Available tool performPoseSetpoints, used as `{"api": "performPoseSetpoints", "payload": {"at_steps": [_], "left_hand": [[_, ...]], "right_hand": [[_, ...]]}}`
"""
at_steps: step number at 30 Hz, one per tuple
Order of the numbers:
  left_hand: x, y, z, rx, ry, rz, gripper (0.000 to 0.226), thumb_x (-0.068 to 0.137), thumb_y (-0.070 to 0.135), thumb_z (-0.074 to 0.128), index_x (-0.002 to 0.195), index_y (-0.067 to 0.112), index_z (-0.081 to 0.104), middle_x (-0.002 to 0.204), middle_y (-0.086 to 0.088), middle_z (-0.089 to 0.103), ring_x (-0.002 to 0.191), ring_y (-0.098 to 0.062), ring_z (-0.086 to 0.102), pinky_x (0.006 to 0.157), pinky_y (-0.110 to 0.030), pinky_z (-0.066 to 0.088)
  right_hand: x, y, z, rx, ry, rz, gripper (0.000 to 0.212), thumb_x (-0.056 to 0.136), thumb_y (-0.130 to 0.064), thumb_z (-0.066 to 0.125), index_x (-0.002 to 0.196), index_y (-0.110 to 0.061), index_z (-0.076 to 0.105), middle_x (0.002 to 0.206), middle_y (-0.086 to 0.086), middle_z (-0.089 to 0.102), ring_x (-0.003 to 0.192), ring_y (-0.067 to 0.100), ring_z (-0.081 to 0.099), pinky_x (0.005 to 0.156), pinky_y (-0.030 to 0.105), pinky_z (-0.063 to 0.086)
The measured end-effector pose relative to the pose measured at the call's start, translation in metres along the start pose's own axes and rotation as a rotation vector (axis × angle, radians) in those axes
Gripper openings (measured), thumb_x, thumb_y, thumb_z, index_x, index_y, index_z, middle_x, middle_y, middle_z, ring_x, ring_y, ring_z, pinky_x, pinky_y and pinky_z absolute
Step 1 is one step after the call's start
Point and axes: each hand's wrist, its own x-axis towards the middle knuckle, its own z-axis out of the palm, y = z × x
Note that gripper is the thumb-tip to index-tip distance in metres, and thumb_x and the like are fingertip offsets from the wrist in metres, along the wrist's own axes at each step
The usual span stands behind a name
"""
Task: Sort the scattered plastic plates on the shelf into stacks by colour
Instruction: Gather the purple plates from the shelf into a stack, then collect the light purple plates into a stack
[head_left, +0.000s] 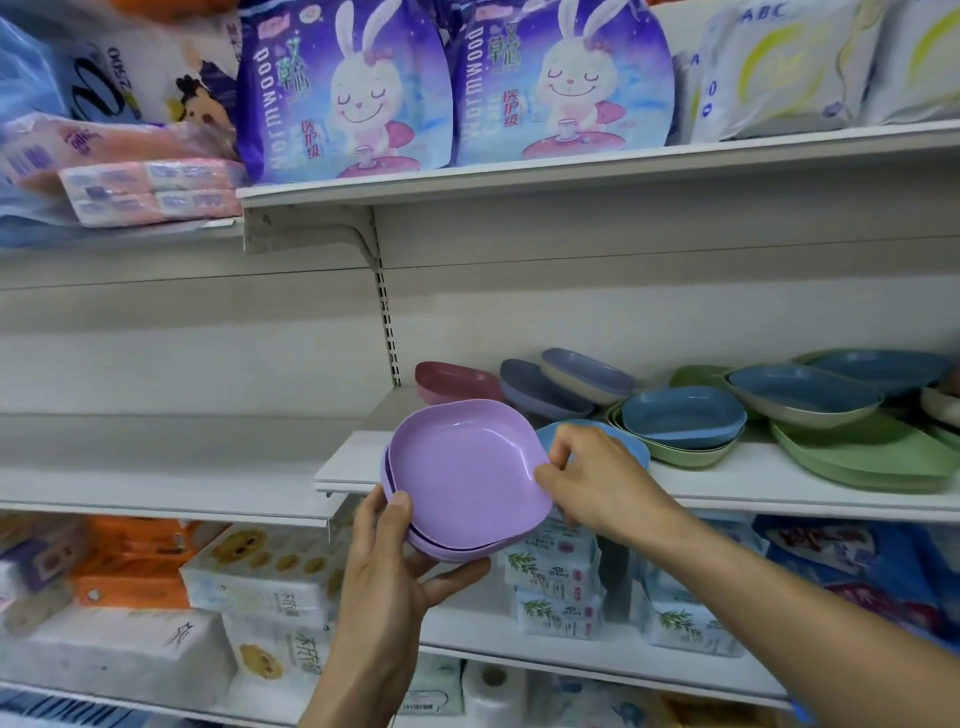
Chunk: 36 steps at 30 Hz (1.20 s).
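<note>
Lilac, smooth rounded-square plastic plates (462, 467), nested: left hand (384, 561) cradles the stack, right hand (597, 483) pinches the top rim.

A stack of lilac plates (462, 467) is gripped from below by the left hand (384, 582); its top plate's right rim is pinched by the right hand (597, 483). Blue plates (680, 415), green plates (872, 457) and a maroon plate (452, 379) are seen on the shelf (753, 483) behind.

The left rabbit pack (343, 88) and the right rabbit pack (563, 83) each carry "Wormwood" running vertically and "医护级" in pink. Right of them, a white pack (779, 67) reads "ABC". Left of them, a pale pack (119, 67) seems to read "2500".
</note>
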Motion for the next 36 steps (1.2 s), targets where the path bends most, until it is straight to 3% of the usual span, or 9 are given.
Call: {"api": "performPoseSetpoints", "payload": {"at_steps": [3, 6, 12, 15, 17, 21, 25, 29, 36], "left_hand": [[-0.002, 0.003, 0.001, -0.011, 0.009, -0.009, 0.03, 0.101, 0.022, 0.04, 0.127, 0.014, 0.053, 0.117, -0.007, 0.067, 0.088, -0.026, 0.073, 0.07, -0.051, 0.058], [-0.005, 0.002, 0.003, -0.007, 0.028, -0.027, 0.029, 0.102, 0.022, 0.037, 0.124, 0.014, 0.054, 0.114, -0.007, 0.068, 0.089, -0.027, 0.072, 0.069, -0.049, 0.058], [-0.007, 0.005, 0.003, 0.024, 0.108, -0.064, 0.034, 0.099, 0.036, 0.044, 0.125, 0.017, 0.056, 0.117, -0.011, 0.067, 0.093, -0.03, 0.072, 0.067, -0.047, 0.058], [-0.006, 0.007, 0.003, 0.084, 0.141, -0.034, 0.03, 0.099, 0.027, 0.046, 0.128, 0.02, 0.053, 0.119, -0.01, 0.063, 0.096, -0.034, 0.069, 0.065, -0.045, 0.059], [-0.004, 0.008, 0.002, 0.089, 0.177, -0.034, 0.031, 0.098, 0.014, 0.042, 0.127, 0.019, 0.052, 0.12, -0.013, 0.06, 0.096, -0.038, 0.067, 0.064, -0.046, 0.058], [-0.003, 0.01, -0.002, 0.12, 0.213, -0.056, 0.035, 0.094, 0.008, 0.038, 0.122, 0.018, 0.057, 0.117, -0.014, 0.06, 0.096, -0.041, 0.065, 0.061, -0.045, 0.058], [0.001, 0.023, -0.022, 0.37, 0.166, -0.074, 0.024, 0.098, 0.015, 0.038, 0.111, 0.015, 0.058, 0.098, -0.015, 0.063, 0.065, -0.032, 0.069, 0.051, -0.038, 0.056], [0.031, 0.041, -0.046, 0.503, 0.142, -0.053, 0.021, 0.099, 0.016, 0.038, 0.103, 0.006, 0.056, 0.074, -0.02, 0.055, 0.048, -0.026, 0.056, 0.039, -0.027, 0.045], [0.124, 0.068, -0.097, 0.515, 0.086, -0.135, 0.018, 0.097, 0.016, 0.041, 0.099, 0.002, 0.054, 0.078, -0.021, 0.052, 0.054, -0.028, 0.057, 0.042, -0.029, 0.052]], "right_hand": [[-0.004, -0.002, 0.0, 0.121, -0.062, 0.016, 0.012, 0.089, -0.031, 0.045, 0.086, -0.021, 0.051, 0.067, 0.0, 0.065, 0.056, 0.019, 0.059, 0.051, 0.029, 0.046], [-0.009, -0.006, 0.005, 0.234, -0.181, 0.014, 0.021, 0.093, -0.025, 0.033, 0.084, -0.019, 0.051, 0.062, 0.006, 0.068, 0.04, 0.02, 0.051, 0.042, 0.019, 0.035], [-0.006, -0.01, 0.009, 0.308, -0.346, 0.037, 0.017, 0.092, -0.013, 0.036, 0.102, -0.019, 0.049, 0.066, 0.006, 0.065, 0.04, 0.016, 0.047, 0.039, 0.018, 0.028], [-0.002, -0.015, 0.006, 0.336, -0.383, 0.06, 0.018, 0.096, -0.032, 0.042, 0.107, -0.019, 0.048, 0.073, 0.001, 0.061, 0.043, 0.017, 0.049, 0.04, 0.023, 0.03], [0.003, -0.018, 0.005, 0.354, -0.373, 0.053, 0.037, 0.097, -0.049, 0.033, 0.106, -0.018, 0.051, 0.073, 0.0, 0.062, 0.043, 0.019, 0.049, 0.04, 0.022, 0.031], [0.009, -0.022, 0.013, 0.337, -0.322, -0.039, 0.036, 0.099, -0.036, 0.026, 0.085, -0.011, 0.048, 0.049, 0.001, 0.058, 0.039, 0.017, 0.039, 0.043, 0.022, 0.032], [0.009, -0.026, 0.029, 0.29, -0.338, -0.049, 0.028, 0.1, -0.026, 0.028, 0.08, -0.012, 0.042, 0.054, 0.008, 0.06, 0.035, 0.013, 0.038, 0.038, 0.019, 0.031], [0.025, -0.041, 0.038, 0.366, -0.33, -0.055, 0.027, 0.099, -0.025, 0.034, 0.077, -0.012, 0.042, 0.054, 0.009, 0.061, 0.035, 0.015, 0.038, 0.04, 0.019, 0.031], [0.075, -0.065, 0.044, 0.502, -0.128, 0.014, 0.025, 0.1, -0.032, 0.042, 0.094, -0.014, 0.057, 0.062, 0.012, 0.065, 0.036, 0.02, 0.038, 0.037, 0.018, 0.027]]}}
